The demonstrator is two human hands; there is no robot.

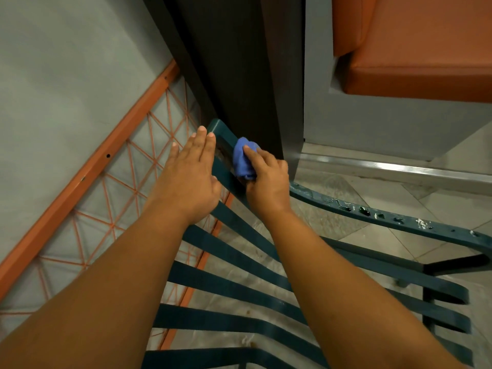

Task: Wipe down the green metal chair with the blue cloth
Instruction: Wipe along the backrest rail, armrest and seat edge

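A: Where's the chair, quick?

B: Green metal chair [239,262] fills the near right, slats running under my arms, top rail at the far end jammed against a dark panel [239,62].

A: Hands?

B: My right hand [266,182] has its fingers curled round the bunched blue cloth [243,161], pressing it on the top rail near the corner. My left hand [190,177] is flat, fingers straight and together, resting on the rail's left edge to brace it.

A: How do I do this bit well?

B: I'd say keep the cloth flat on the metal, run along the whole rail, then each slat down. That armrest [386,217] on the right has white specks and chipped spots, probably needs firmer rubbing.

A: Anything in the way?

B: The dark panel touches the rail's far side, so little room for my knuckles there. Orange wire frame [87,177] leans on the left wall, close beside the chair. Orange cushioned seat [415,49] far right, well apart.
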